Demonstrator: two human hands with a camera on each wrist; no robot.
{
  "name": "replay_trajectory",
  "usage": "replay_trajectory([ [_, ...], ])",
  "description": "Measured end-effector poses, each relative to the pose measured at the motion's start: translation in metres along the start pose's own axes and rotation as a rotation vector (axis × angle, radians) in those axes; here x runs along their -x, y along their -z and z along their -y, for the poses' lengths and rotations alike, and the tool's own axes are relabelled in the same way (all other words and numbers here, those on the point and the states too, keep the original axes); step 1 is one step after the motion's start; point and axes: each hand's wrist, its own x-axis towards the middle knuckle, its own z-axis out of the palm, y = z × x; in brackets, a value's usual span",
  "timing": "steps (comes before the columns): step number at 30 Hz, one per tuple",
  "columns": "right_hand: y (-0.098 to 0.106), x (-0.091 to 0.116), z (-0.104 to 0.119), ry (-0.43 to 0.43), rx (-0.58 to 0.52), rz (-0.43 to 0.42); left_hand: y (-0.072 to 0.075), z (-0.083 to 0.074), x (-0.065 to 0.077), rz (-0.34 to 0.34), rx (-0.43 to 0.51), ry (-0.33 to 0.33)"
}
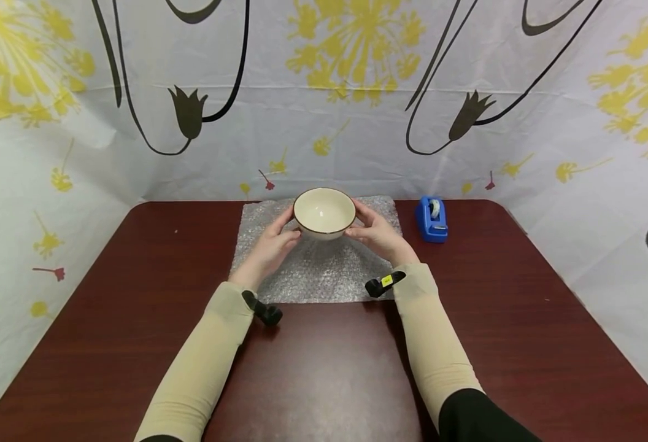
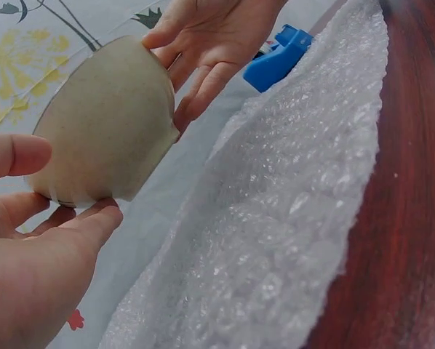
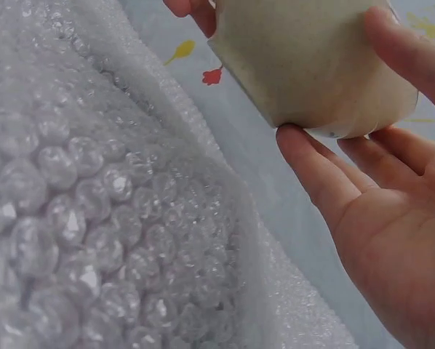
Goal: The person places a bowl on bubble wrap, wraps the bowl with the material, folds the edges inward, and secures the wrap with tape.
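Reaching forward over the near side, the left sleeve and right sleeve are of smooth cream fabric, with black cloth at their lower ends. Each wrist carries a small black device: a left unit and a right unit, the latter bearing a yellow label. The left hand and right hand grip a bowl from opposite sides. On both, the fingers are parted by the bowl's wall and partly bent, thumb against the flank, fingertips beneath.

The bowl is round, glossy cream inside, with a thin dark brown rim; its outer wall is pale and finely speckled, narrowing to a foot. It is held raised above the far part of the bubble wrap, mouth upward. The wrap is clear, blistered and glinting, roughly rectangular, its edges slightly wavy. Hands and bowl hide part of it.

The counter is dark reddish-brown, wood-grained, with a soft sheen in front and rounded far corners. Just beside the wrap, to the right, stands a blue tape dispenser with a pale roll.

Behind hangs a creased white sheet printed with yellow blooms and dark, curling stems.
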Motion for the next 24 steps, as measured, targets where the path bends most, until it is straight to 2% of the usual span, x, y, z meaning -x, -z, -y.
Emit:
replay_trajectory([
  [4, 0.002, -0.002, -0.004, -0.015, 0.0, 0.002, 0.002, 0.004, -0.001, -0.004, -0.046, 0.018],
  [10, 0.008, -0.003, -0.011, -0.026, 0.016, 0.013, 0.0, 0.01, -0.003, -0.038, -0.091, 0.099],
  [18, 0.011, -0.002, -0.018, -0.086, 0.044, -0.015, -0.001, 0.015, -0.004, -0.074, -0.089, 0.155],
  [24, 0.012, -0.003, -0.023, -0.112, -0.01, -0.026, -0.001, 0.019, -0.004, -0.071, -0.095, 0.172],
])
